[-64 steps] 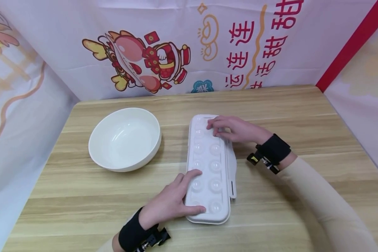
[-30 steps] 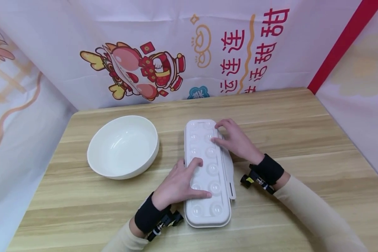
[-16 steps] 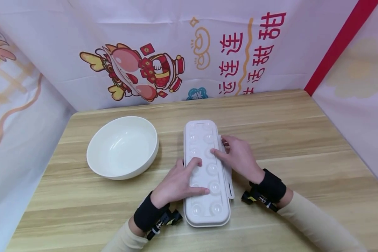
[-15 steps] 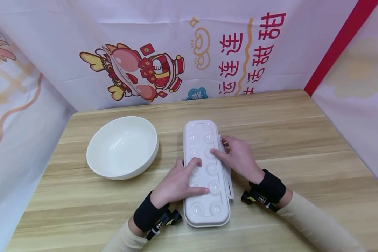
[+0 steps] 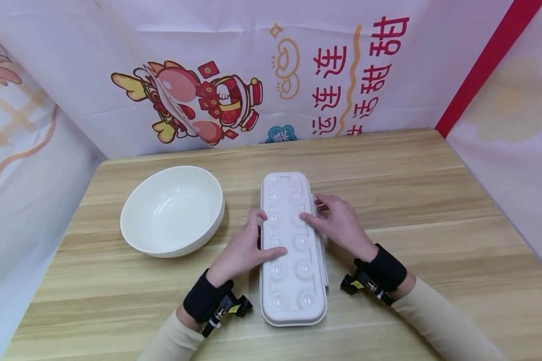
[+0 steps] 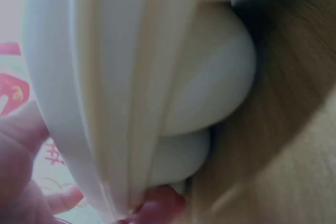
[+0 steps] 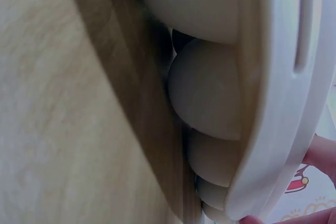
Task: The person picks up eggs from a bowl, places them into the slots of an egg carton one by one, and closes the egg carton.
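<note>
A long white plastic egg box (image 5: 289, 250) with rows of round bumps on its lid lies lengthwise on the table, lid down. My left hand (image 5: 241, 250) grips its left edge, thumb on the lid and fingers round the side. In the left wrist view a fingertip (image 6: 160, 203) shows below the rim, beside the rounded egg cups (image 6: 215, 72). My right hand (image 5: 339, 220) holds the right edge, thumb on the lid and fingers at the side flap (image 5: 322, 255). The right wrist view shows the slotted flap (image 7: 286, 93) beside the box's rim. What the box contains is hidden.
A large white bowl (image 5: 173, 210) stands on the wooden table (image 5: 411, 190), left of the egg box. White printed cloth (image 5: 235, 45) closes off the back and both sides of the table.
My left hand has drawn back from across the lid to the left edge. My right hand has come nearer along the right edge. The side flap now sticks out less.
</note>
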`<state>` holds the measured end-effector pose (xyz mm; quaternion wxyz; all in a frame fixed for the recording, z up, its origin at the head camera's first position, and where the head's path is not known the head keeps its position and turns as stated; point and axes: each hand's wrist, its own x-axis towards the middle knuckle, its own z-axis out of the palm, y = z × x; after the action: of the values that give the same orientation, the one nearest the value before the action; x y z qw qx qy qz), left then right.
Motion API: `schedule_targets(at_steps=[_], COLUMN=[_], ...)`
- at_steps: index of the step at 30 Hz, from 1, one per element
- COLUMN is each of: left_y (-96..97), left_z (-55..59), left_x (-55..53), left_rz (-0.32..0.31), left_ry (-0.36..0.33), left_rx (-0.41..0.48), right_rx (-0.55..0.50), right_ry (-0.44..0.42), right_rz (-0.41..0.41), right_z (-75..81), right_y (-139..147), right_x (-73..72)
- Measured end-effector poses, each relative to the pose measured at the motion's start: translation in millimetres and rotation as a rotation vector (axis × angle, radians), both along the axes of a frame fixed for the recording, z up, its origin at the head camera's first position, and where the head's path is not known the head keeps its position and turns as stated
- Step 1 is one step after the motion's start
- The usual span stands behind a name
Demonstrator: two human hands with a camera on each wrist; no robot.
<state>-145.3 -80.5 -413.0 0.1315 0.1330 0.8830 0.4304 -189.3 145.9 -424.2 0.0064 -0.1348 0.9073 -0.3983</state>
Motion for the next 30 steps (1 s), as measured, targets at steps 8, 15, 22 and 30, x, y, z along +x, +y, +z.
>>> schedule_targets(at_steps=[8, 15, 22, 30], left_y=[-14.1, -16.1, -18.6, -24.4], left_z=[-9.5, -17.6, -19.6, -20.7], left_x=[-13.2, -15.9, -18.2, -22.8], left_rz=[0.018, -0.038, -0.106, -0.172], left_ry=[-0.273, -0.404, -0.428, -0.467], left_rx=[0.195, 0.285, 0.344, 0.363], right_rx=[-0.005, -0.044, -0.072, -0.073], right_ry=[-0.048, -0.05, -0.126, -0.2], right_rz=[-0.008, 0.015, 0.031, 0.031], right_z=[-0.4, -2.0, -6.0, -9.8], right_y=[0, 1, 7, 11], right_x=[-4.7, -9.1, -10.7, -14.5])
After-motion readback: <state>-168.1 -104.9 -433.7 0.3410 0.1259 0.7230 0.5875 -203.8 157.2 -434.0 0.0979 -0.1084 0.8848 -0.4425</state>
